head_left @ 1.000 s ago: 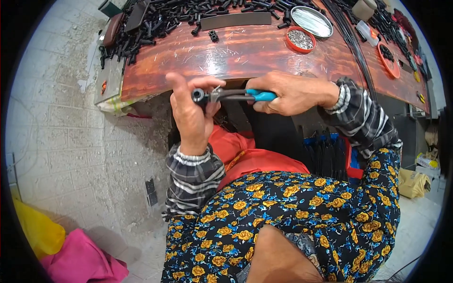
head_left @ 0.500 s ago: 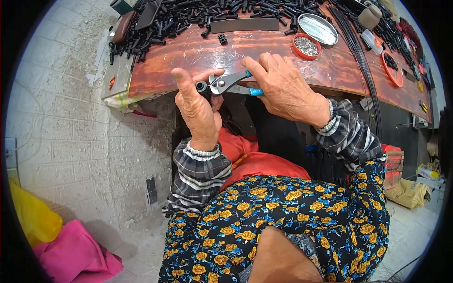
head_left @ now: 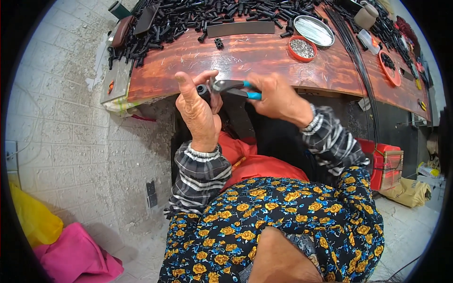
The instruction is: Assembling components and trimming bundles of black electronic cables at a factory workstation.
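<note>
My left hand [head_left: 198, 113] is raised at the table's near edge, thumb up, its fingers curled around a black tubular plastic part [head_left: 202, 89] whose round end faces up. My right hand [head_left: 278, 98] grips the blue handles of a pair of pliers [head_left: 230, 87], somewhat blurred by motion. The metal jaws sit right beside the black part, against the left fingers; what lies between the jaws is too small to make out. Many similar black tubular parts [head_left: 188, 21] are heaped along the far side of the table.
On the reddish wooden table [head_left: 264, 61] lie a flat dark strip [head_left: 241, 29], a red dish of small metal bits [head_left: 302, 49], a round tray of thin pale pins [head_left: 313, 31], long black rods [head_left: 351, 47] and an orange dish [head_left: 390, 69]. A red crate [head_left: 384, 162] stands at right.
My right hand has shifted slightly left and its wrist has turned, tilting the pliers. The left hand stays nearly in place with the black part.
</note>
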`<state>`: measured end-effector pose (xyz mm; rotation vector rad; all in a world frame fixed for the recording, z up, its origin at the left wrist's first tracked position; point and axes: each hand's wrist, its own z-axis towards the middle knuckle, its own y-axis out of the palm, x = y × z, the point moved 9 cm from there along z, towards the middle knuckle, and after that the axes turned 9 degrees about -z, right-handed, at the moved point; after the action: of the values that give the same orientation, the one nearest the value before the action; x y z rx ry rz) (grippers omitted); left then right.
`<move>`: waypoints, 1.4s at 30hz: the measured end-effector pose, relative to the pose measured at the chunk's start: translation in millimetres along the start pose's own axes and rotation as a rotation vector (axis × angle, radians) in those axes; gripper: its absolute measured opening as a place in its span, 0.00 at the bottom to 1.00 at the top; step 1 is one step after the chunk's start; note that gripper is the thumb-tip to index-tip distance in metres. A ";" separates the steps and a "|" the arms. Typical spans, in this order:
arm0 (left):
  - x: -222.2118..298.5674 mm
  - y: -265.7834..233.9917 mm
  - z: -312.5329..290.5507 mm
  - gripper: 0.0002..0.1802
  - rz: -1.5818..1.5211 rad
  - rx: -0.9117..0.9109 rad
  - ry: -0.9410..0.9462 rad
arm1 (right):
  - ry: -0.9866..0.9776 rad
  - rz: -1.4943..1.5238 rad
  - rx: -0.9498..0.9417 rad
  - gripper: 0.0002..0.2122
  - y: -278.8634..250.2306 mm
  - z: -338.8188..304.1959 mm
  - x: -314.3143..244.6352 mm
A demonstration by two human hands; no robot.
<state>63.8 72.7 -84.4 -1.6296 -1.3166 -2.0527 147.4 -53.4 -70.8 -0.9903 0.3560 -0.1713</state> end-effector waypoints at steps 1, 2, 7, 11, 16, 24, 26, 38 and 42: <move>-1.0 2.1 0.1 0.41 -0.033 -0.040 0.008 | 0.043 0.172 0.022 0.08 4.7 -1.4 -2.8; -1.6 4.4 0.4 0.41 -0.067 -0.082 0.016 | 0.086 0.342 0.044 0.08 6.1 -1.7 -4.3; -2.3 2.4 9.1 0.39 -0.122 -0.222 -0.017 | 0.272 0.327 -0.007 0.10 -19.2 0.1 40.6; 8.9 10.3 -0.4 0.31 -0.291 -0.409 -0.065 | 0.335 0.166 0.036 0.08 -60.6 6.4 108.5; 20.6 23.3 -14.0 0.24 -0.276 -0.693 0.045 | 0.438 -0.083 -0.130 0.08 -67.0 7.8 168.1; -1.0 30.2 -14.7 0.30 0.050 -0.553 0.088 | 0.387 -0.252 -0.220 0.06 -34.1 11.1 185.3; -13.3 25.2 -12.0 0.31 0.003 -0.555 0.015 | 0.349 -0.248 -0.221 0.05 -28.2 12.7 185.0; -30.2 27.5 6.0 0.32 -0.095 -0.428 -0.008 | 0.545 -0.042 -0.179 0.08 -36.0 8.9 227.8; -34.1 32.2 2.9 0.31 -0.108 -0.430 -0.023 | 0.758 0.441 -0.219 0.08 -36.4 -8.5 230.0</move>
<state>98.8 44.3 -97.5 -1.7796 -1.0381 -2.5250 358.7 -148.9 -94.0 -1.0095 1.2959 -0.1005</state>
